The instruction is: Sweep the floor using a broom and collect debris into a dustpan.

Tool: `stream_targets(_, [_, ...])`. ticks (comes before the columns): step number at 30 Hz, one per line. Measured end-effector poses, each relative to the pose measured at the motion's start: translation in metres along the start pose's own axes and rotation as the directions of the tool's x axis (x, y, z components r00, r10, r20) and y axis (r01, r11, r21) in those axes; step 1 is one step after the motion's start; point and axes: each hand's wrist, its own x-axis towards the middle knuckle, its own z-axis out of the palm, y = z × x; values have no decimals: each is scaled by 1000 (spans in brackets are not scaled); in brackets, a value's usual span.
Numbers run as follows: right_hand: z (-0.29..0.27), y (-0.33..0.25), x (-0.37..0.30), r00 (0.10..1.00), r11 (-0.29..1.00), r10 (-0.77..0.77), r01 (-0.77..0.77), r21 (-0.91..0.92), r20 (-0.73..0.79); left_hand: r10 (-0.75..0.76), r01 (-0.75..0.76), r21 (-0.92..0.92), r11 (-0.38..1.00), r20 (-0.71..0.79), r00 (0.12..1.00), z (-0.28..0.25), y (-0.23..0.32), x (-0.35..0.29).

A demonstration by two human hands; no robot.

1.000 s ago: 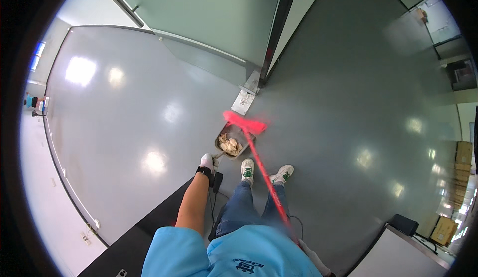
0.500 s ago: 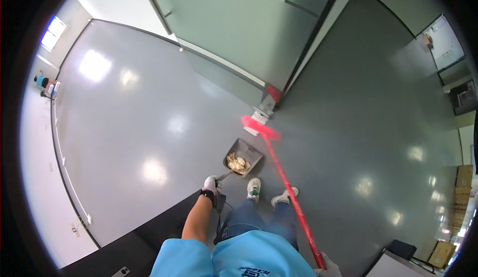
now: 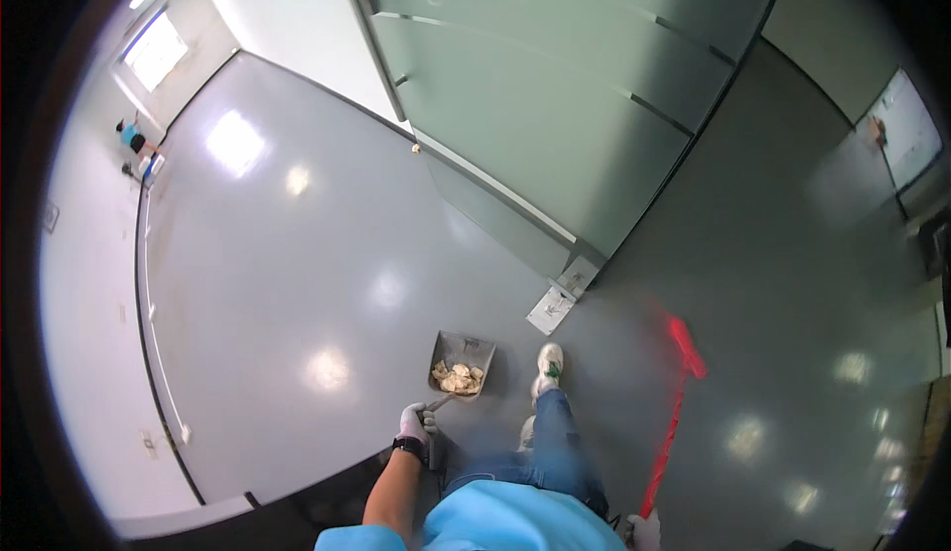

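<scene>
My left hand, in a white glove, is closed round the handle of a grey dustpan. Several crumpled whitish-tan scraps lie in the pan. Whether the pan rests on the floor or hangs just above it, I cannot tell. At the lower edge my right hand, also gloved, grips the end of a red broom. Its red head is out to the right, smeared by motion and apart from the dustpan.
A frosted glass partition stands ahead, with a metal plate on the floor at its corner. A small pale object lies by its base. Far left, another person is near the wall. A black surface borders my left side.
The broom has swung right, away from the metal plate. I have stepped forward, one foot near the plate. The dustpan, still in my left hand, has come along with its scraps.
</scene>
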Motion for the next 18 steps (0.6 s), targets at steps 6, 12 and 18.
stream_targets(6, [41,-17,34,937,756,343,-233,-612,67,41,-34,-268,963,19,999,-12,76,-4])
stream_targets(12, [137,-33,95,878,199,132,432,-880,461,24,51,-488,871,145,989,-21,168,26])
stream_targets(18, [226,-102,83,959,861,27,120,-493,280,125,-48,-480,876,130,984,16,290,25])
